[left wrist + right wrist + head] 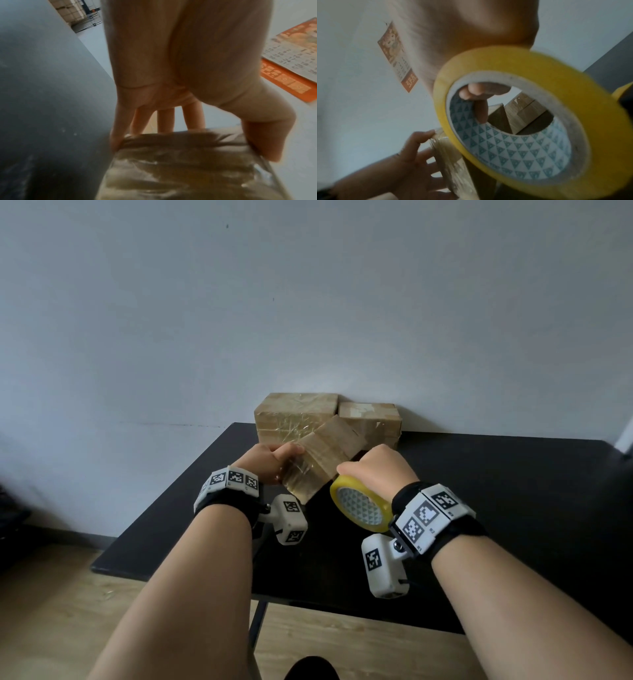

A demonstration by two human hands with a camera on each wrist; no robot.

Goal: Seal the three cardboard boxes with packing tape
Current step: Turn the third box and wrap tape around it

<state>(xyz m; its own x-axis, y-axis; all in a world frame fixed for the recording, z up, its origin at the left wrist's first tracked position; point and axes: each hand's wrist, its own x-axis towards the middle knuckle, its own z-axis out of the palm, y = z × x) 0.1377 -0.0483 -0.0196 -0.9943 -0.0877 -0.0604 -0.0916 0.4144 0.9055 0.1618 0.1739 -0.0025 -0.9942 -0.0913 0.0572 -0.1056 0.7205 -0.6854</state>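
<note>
A small cardboard box [325,453] wrapped in clear tape is held tilted above the black table [496,508]. My left hand [270,462] grips its near left end, thumb on one side and fingers on the other, as the left wrist view shows on the box [185,162]. My right hand [376,470] holds a yellow roll of packing tape [359,505] against the box's right side, with fingers hooked through the roll's core [513,128]. Two more cardboard boxes, a larger one [294,416] and a smaller one [371,419], stand against the wall behind.
The table's front edge [239,580] lies near my forearms, with wood floor [51,611] below. A white wall [308,302] rises right behind the boxes. An orange calendar [291,59] hangs on the wall. A second yellow roll [623,90] peeks in at the right.
</note>
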